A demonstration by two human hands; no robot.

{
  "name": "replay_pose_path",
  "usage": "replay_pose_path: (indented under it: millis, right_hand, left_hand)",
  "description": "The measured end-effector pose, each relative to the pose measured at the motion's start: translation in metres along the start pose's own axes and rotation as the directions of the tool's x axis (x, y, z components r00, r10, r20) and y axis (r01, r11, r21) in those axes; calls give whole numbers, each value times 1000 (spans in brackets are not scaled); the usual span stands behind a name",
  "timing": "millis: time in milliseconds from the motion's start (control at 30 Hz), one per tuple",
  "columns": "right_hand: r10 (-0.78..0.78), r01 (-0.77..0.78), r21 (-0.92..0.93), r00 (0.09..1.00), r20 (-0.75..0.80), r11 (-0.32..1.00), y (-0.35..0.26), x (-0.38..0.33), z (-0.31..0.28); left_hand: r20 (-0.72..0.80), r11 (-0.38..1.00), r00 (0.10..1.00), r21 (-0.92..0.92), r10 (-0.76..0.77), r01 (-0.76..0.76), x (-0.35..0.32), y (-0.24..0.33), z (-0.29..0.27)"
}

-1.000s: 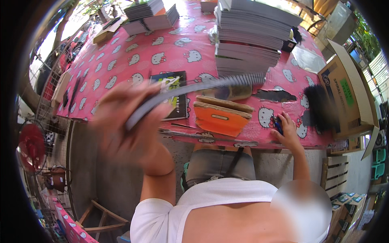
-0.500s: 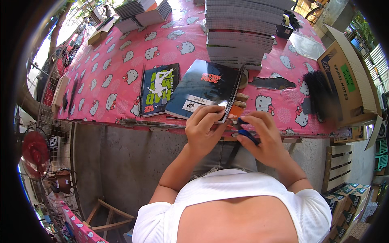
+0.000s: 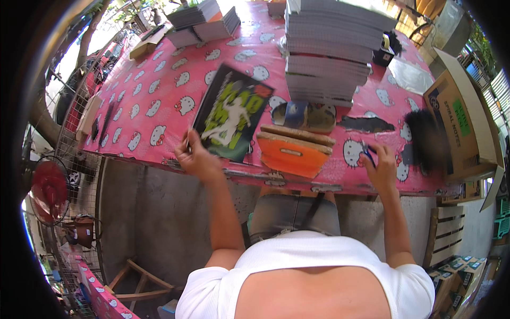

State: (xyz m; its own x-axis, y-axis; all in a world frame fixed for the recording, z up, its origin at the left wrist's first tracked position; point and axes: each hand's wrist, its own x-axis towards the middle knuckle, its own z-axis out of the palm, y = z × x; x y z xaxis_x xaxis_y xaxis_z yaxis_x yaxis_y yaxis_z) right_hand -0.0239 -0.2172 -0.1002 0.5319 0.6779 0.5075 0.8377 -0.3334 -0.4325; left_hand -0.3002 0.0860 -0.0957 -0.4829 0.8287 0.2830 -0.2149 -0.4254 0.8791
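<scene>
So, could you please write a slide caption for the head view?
Left hand grips a dark notebook on a pink table; right hand holds a blue tool.

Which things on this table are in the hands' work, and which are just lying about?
In hand:
left hand on the black-and-green notebook
right hand holding a small blue tool

Lying about:
tall notebook stack
orange pad
cardboard box
red fan

An open-air stationery stall or packing spot is seen here: a long table [image 3: 159,90] is covered in pink cartoon-cat cloth, tall stacks of notebooks [image 3: 326,53] are piled on it, cardboard boxes [image 3: 459,127] are stood alongside, and trees and daylight are glimpsed beyond.
</scene>
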Motion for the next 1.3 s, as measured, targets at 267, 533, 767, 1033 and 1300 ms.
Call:
replay_pose_path:
  millis: [267, 533, 767, 1033, 1300]
  right_hand:
    - [-454, 362, -309, 834, -313, 879, -39, 166, -34]
    - [-612, 486, -444, 765, -201, 753, -107, 298, -14]
    - [-714, 728, 41, 681, -163, 684, -119, 105, -12]
    - [14, 74, 646, 991, -130, 759, -70, 40, 15]
    - [-123, 78, 384, 988, 95, 920, -41, -7, 62]
  left_hand:
    - [387, 202, 666, 750, 638, -630, 37, -18, -26]
    - [745, 791, 605, -178, -280, 585, -8, 73, 102]
    - [864, 829, 411, 13, -291, 559, -36, 107, 106]
    - [945, 975, 306, -164, 111, 152, -36, 112, 55]
    - [804, 984, 571, 89, -163, 155, -53, 51, 37]
